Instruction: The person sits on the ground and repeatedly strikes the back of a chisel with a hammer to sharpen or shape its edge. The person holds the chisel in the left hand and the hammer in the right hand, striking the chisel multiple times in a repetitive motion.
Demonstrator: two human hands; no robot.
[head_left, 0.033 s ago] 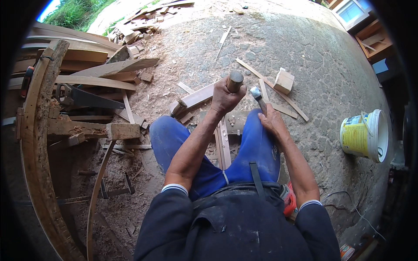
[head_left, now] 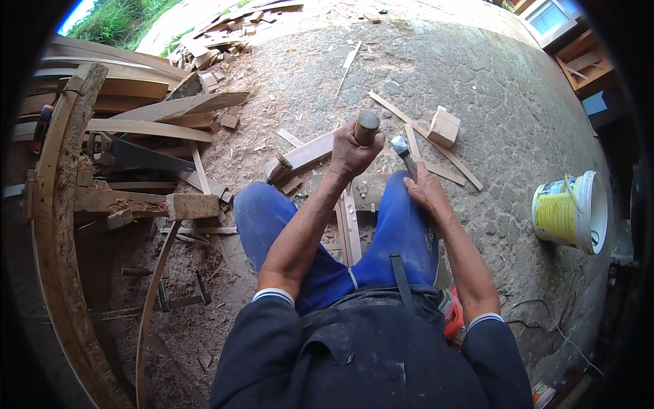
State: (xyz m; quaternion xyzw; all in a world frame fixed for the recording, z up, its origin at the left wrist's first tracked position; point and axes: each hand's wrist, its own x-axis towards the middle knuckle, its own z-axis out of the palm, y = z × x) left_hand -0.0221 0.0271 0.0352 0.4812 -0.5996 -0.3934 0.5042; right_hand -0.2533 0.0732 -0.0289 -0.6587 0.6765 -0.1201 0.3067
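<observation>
Nearest you, a red object beside your right hip is half covered by your dark clothing, so its kind is hard to make out. At the lower right, a small container is cut off by the dark rim. Between your blue-clad knees runs a pale wooden strip; your lap hides its near end, and you cannot tell whether the light spots along it are chips or holes. Your left hand is closed in a fist around a thick wooden handle, raised beyond your knees; the fist hides whatever continues below it. Your right hand is curled around the shaft of a hammer by your right knee, covering the grip.

Compared with the earlier frame, the handle's top sits very slightly further left; the hammer looks unmoved. The handle is brown with a flat, round end facing up; the hammer's metal head is bright and shiny above a darker shaft, near the handle but apart from it.

Farther out, a squared wooden block rests on the cracked ground, and a handsaw lies among stacked timber at left.
</observation>
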